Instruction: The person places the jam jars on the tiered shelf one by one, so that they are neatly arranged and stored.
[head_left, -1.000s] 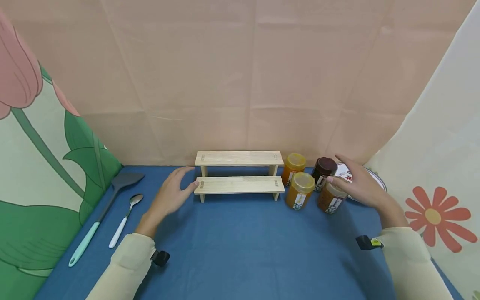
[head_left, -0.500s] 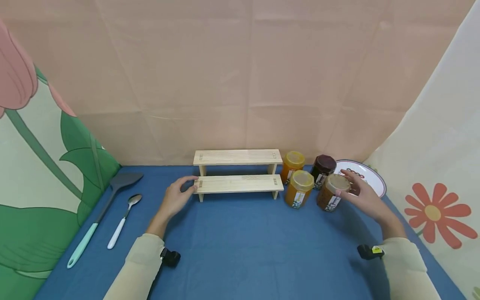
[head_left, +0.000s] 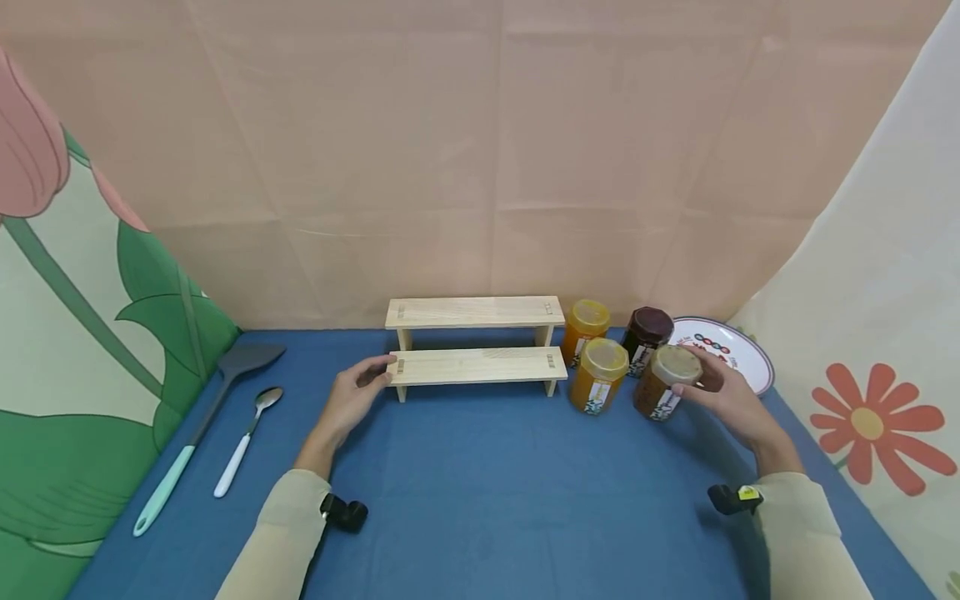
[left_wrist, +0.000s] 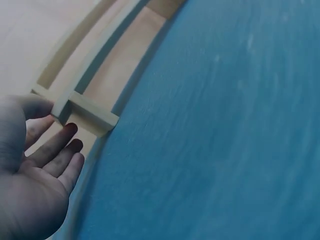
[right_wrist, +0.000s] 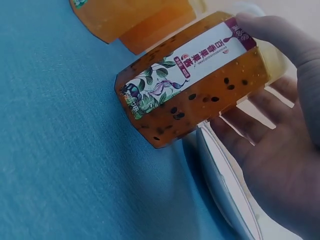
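A two-step wooden stand (head_left: 480, 366) is at the back of the table. My left hand (head_left: 351, 404) pinches the left end of its lower board, thumb and fingertips at the end in the left wrist view. On the right, my right hand (head_left: 738, 407) holds a jar of passion fruit jam (right_wrist: 200, 90) near its lid, thumb on one side and fingers on the other. Dark seeds show through the glass. Left of that jar are two yellow-lidded orange jars, a front jar (head_left: 597, 387) and a rear jar (head_left: 579, 335), plus a dark jam jar (head_left: 645, 340).
Behind my right hand lies a white plate (head_left: 752, 367) with a printed rim. A grey spatula (head_left: 217, 408) with a mint handle and a white-handled spoon (head_left: 247, 437) lie at left on the blue tablecloth (head_left: 480, 500). Fabric backdrops stand around the table.
My left hand has moved right onto the end of the lower board. My right hand has come down around the passion fruit jam jar, uncovering more of the plate.
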